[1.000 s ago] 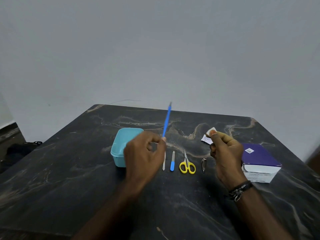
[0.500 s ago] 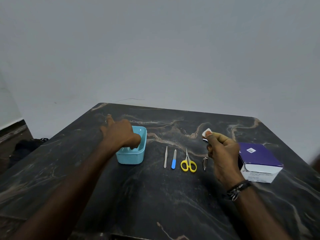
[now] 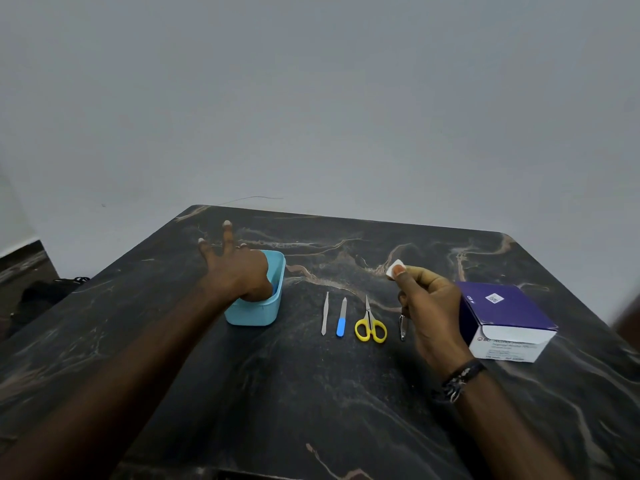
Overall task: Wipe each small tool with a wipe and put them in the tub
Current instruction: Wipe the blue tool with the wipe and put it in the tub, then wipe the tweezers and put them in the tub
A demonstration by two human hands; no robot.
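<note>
My left hand (image 3: pixel 239 271) reaches into the light blue tub (image 3: pixel 258 311) at the table's left. Three of its fingers stick out straight past the far rim, while thumb and forefinger dip inside, beside a bit of the blue tool (image 3: pixel 274 289). Whether they still pinch it is hidden. My right hand (image 3: pixel 429 306) hovers above the table and pinches a small white wipe (image 3: pixel 396 268) at its fingertips. In a row between the hands lie a slim metal tool (image 3: pixel 325 313), a blue-handled file (image 3: pixel 341 318), yellow scissors (image 3: pixel 370 327) and a nail clipper (image 3: pixel 402 327).
A purple and white box of wipes (image 3: pixel 505 320) stands at the right, just beyond my right hand. The dark marbled table (image 3: pixel 311 410) ends at a grey wall behind. A dark bag lies on the floor at far left.
My left hand carried the long blue tool from mid-air over to the tub and lowered it inside; its outer fingers have now spread. My right hand has kept the wipe raised.
</note>
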